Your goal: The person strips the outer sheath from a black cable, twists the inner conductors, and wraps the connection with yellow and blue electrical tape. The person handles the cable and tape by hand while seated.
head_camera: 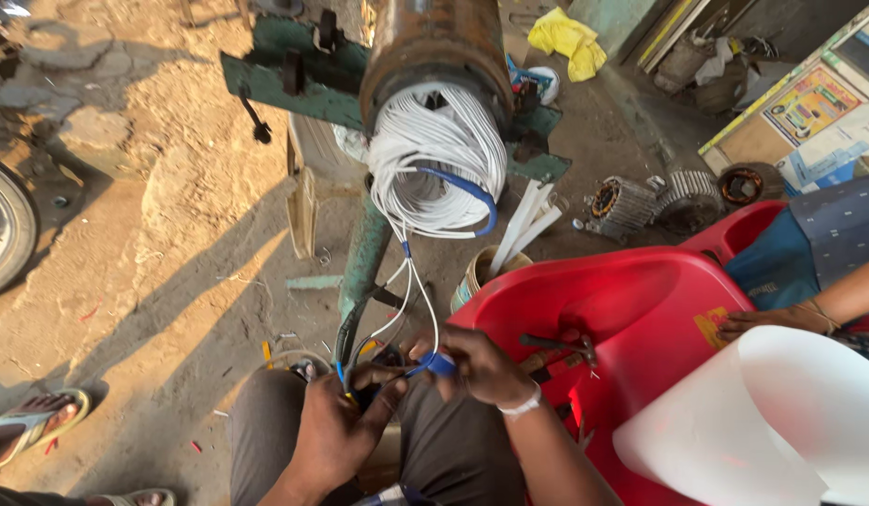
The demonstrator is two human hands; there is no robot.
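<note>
Down by the person's knees, both hands meet close together. The right hand (477,367) pinches a blue sleeve (441,364) on the thin white wires (411,290). The left hand (345,422) is closed around the wire ends just beside it. The wires run up to a big white coil (434,155) in a rusty round motor shell (434,42). A hammer (558,345) lies on the red plastic chair (631,300) nearby.

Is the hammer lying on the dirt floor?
No, the hammer with the wooden handle lies on the seat of the red plastic chair, beside the person's right hand.
</note>
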